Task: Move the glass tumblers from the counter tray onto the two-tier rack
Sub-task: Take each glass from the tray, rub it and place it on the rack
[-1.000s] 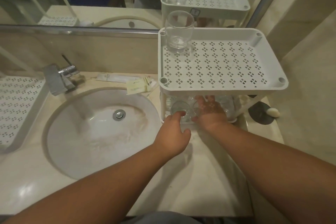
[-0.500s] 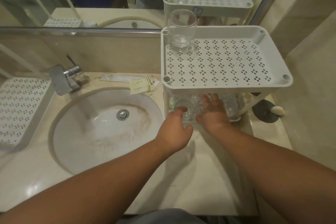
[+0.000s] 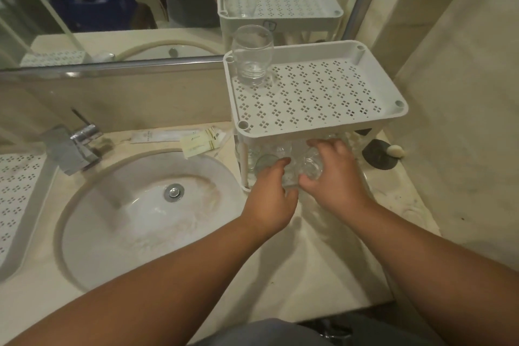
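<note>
Both hands under the rack's point(image 3: 317, 126) lower tier: left hand point(image 3: 271, 191) and right hand point(image 3: 331, 174) each grasping a tumbler point(image 3: 311, 168). Better seated flat, clear of neighbouring glasses, before letting go.

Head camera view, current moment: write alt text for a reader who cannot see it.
A person's left hand and right hand reach among clear glass tumblers on the lower tier of a white two-tier rack on a bathroom counter. One tumbler stands upright at the top tier's back left corner; a sink lies to the left.
</note>
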`<state>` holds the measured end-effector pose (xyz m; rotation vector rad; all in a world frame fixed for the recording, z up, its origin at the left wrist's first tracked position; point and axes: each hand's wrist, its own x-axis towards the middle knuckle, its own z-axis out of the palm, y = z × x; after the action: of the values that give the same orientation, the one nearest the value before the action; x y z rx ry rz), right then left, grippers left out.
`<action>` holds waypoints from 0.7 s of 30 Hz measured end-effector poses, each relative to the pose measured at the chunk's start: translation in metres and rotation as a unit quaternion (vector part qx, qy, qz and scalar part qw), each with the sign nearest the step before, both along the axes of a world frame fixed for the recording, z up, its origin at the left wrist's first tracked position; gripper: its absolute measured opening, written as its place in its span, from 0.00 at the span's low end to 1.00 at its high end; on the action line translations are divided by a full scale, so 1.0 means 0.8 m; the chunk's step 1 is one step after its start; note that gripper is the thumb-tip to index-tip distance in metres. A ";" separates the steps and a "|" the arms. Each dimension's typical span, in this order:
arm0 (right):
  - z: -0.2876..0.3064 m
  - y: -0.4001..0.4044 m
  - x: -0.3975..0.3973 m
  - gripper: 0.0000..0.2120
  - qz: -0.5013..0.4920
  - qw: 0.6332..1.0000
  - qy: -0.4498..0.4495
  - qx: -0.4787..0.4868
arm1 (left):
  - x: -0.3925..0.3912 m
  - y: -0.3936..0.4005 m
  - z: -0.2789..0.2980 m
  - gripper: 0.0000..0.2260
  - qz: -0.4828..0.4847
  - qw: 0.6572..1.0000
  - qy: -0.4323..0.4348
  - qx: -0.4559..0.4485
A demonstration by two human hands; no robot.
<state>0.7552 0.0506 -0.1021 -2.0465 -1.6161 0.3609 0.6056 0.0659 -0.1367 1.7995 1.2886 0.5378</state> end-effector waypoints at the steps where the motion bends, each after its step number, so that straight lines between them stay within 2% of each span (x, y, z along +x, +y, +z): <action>1: 0.008 -0.006 -0.003 0.31 -0.003 1.000 0.006 0.008 | 0.000 -0.002 0.002 0.29 -0.003 1.000 -0.012 0.012; 7: 0.058 -0.036 -0.028 0.30 -0.035 0.998 0.016 0.055 | -0.007 -0.017 0.032 0.29 -0.017 0.994 -0.090 0.066; 14: 0.119 -0.043 -0.041 0.31 -0.053 0.988 0.012 0.144 | -0.012 -0.014 0.091 0.28 -0.015 0.981 -0.169 0.089; 18: 0.150 -0.033 -0.040 0.29 -0.040 0.985 -0.004 0.169 | -0.012 -0.002 0.133 0.29 -0.033 0.983 -0.162 0.075; 21: 0.167 -0.019 -0.035 0.29 -0.042 0.984 0.004 0.176 | -0.017 0.019 0.165 0.34 -0.083 0.987 -0.105 0.088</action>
<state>0.7270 0.0353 0.0311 -1.8325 -1.4628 0.0464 0.5921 0.0813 -0.0050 1.9163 0.9639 0.7465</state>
